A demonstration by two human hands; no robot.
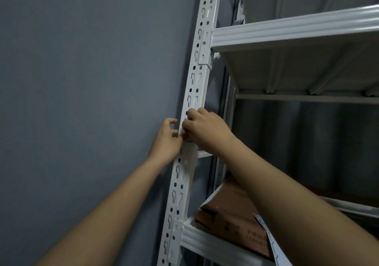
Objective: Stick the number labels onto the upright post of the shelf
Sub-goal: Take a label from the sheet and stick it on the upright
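Note:
The white perforated upright post (194, 85) of the metal shelf runs up the middle of the view. A small white label (181, 130) lies against the post at mid height, mostly hidden by fingers. My left hand (167, 140) is at the post's left edge and pinches the label's lower left side. My right hand (207, 129) comes from the right, its fingers curled over the post and pressing on the label. Any number on the label is hidden.
A grey wall (82, 81) fills the left. White shelf boards (287, 29) jut right from the post. Brown cardboard boxes (235, 220) lie on the lower shelf (205, 243). A white sheet edge (272, 243) shows under my right forearm.

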